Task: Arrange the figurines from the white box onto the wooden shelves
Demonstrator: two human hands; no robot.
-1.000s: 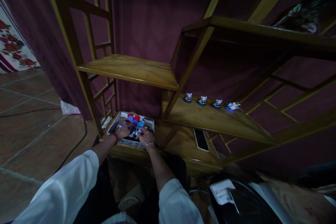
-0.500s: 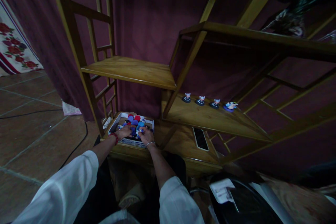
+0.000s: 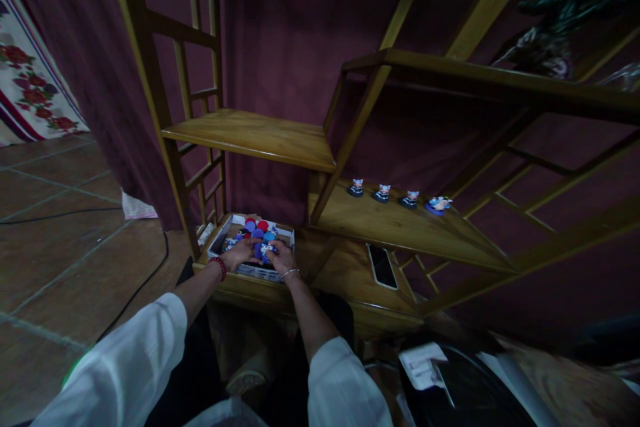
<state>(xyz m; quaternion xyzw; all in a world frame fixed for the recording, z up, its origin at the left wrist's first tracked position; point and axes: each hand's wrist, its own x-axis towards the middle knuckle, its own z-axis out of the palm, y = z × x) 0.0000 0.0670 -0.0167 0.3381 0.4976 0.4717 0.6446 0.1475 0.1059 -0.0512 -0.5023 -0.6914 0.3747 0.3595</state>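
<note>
Low in front of me, a shallow white-rimmed box [image 3: 227, 222] holds small figurines and several round discs in red, purple and blue. Over its near side, my right hand [image 3: 283, 259] pinches a small white-and-blue figurine [image 3: 268, 252]. My left hand [image 3: 239, 255], with a red bead bracelet at the wrist, has its fingers closed at a purple round base [image 3: 258, 251] right beside that figurine. Whether base and figurine are joined is too small to tell. Other pieces lie partly hidden beneath my hands.
On the wooden shelf [image 3: 415, 233] to the right stand several small figurines [image 3: 384, 193] in a row. A phone [image 3: 383, 266] lies on the lower board. An upper-left shelf [image 3: 250, 137] overhangs the box. A black stool [image 3: 475, 373] stands at lower right.
My left hand has shifted slightly, its fingers now higher and nearer the purple base. The figurine in my right hand shows more clearly between both hands. The shelf figurines have stayed put.
</note>
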